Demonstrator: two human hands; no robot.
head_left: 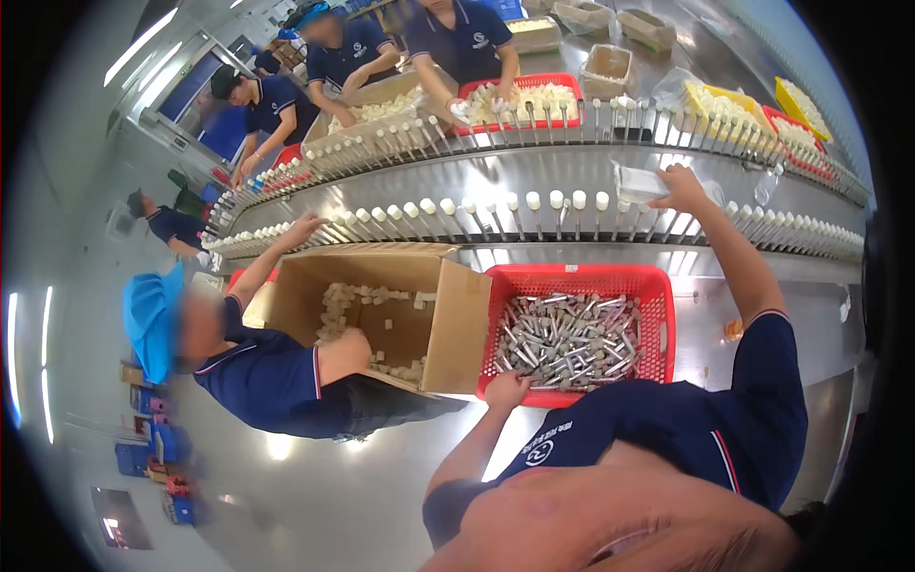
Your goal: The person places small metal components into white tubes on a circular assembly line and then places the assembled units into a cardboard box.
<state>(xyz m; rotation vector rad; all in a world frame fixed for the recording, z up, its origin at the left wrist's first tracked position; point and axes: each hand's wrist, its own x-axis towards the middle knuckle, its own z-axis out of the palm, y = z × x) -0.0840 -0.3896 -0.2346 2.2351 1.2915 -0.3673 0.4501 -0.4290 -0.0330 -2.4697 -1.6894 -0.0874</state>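
Note:
A red plastic basket (658,286) full of several silver-grey tubes (562,338) stands on the steel table in front of me. My left hand (505,389) is at its near left corner, fingers curled into the tubes. My right hand (681,186) reaches far out to the conveyor (534,172) and holds a whitish clear plastic piece (640,183) over the near row of white-tipped pins (529,205).
Left of the basket stands an open cardboard box (457,324) of small white caps. A co-worker in a blue cap (152,315) has one hand in it and the other at the pin row. More people work across the conveyor beside red and yellow baskets (734,100).

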